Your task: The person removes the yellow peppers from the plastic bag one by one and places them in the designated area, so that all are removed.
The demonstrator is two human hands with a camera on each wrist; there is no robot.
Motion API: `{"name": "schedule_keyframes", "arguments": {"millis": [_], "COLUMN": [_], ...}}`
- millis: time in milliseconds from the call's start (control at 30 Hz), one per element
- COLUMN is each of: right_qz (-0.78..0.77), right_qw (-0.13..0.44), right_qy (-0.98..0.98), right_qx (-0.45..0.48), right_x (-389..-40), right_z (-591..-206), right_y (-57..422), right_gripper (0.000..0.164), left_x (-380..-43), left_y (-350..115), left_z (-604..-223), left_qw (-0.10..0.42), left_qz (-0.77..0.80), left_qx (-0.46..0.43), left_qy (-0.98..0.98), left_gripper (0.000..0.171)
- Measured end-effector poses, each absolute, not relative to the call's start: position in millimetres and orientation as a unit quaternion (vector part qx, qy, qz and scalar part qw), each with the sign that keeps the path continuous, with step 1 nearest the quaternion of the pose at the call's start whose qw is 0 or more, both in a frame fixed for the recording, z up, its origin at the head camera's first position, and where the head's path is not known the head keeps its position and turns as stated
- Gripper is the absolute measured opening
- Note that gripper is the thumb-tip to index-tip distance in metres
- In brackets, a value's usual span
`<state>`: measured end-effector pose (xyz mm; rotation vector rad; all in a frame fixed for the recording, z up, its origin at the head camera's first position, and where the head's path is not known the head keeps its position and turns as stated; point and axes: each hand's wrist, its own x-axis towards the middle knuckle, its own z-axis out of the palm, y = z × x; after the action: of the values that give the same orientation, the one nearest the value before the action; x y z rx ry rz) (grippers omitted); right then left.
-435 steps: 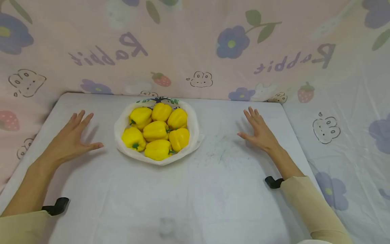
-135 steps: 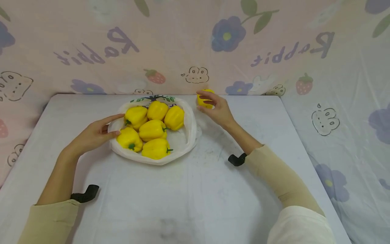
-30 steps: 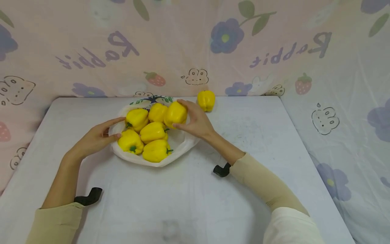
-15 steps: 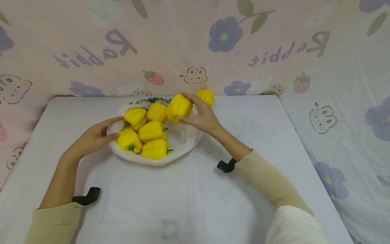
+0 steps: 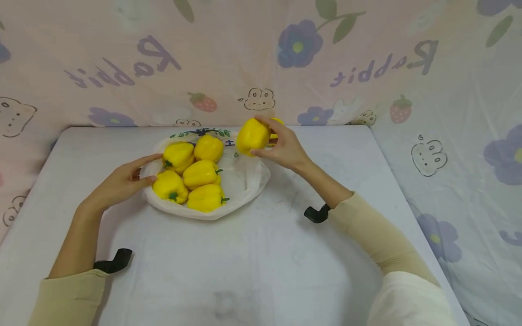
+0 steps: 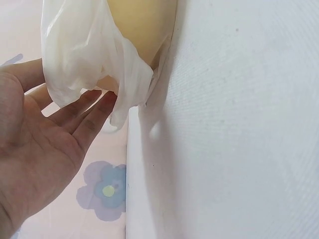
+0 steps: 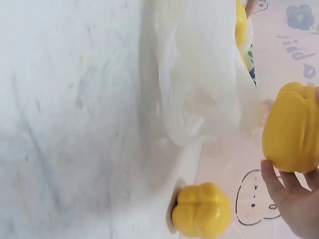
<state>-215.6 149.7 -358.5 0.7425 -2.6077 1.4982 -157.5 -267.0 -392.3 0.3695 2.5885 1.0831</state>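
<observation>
A white plastic bag [image 5: 212,213] with its mouth rolled open holds several yellow bell peppers [image 5: 201,174] on its left side. My left hand [image 5: 118,185] holds the bag's left rim, thumb and fingers at its edge; in the left wrist view thin plastic [image 6: 79,55] lies over the fingertips. My right hand [image 5: 287,147] grips one yellow bell pepper [image 5: 252,136] between thumb and fingers, raised above the bag's back right rim. Another bell pepper [image 7: 202,210] stands on the table outside the bag, mostly hidden behind the right hand in the head view.
The white-covered table [image 5: 244,271] carries faint grey smudges. A patterned cloth [image 5: 228,54] with flowers and rabbits hangs behind it and continues on the right. Black curved pieces [image 5: 114,261] sit at both sleeve cuffs.
My right hand has lifted a bell pepper from the bag's right side and moved it right and back, toward the one outside. The left hand stays at the bag's rim.
</observation>
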Motion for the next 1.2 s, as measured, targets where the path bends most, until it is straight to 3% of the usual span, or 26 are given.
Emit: {"name": "schedule_keyframes", "arguments": {"millis": [1200], "right_qz": [0.449], "right_qw": [-0.036], "right_qy": [-0.871], "right_qx": [0.195], "right_x": [-261.1], "right_z": [-356.4], "right_y": [223.7], "right_gripper": [0.084], "left_x": [-160.3], "left_y": [-267.1], "left_z": [-387.6], "left_qw": [0.173], "left_qz": [0.407], "left_qx": [0.12], "left_qy": [0.889], "left_gripper": [0.065]}}
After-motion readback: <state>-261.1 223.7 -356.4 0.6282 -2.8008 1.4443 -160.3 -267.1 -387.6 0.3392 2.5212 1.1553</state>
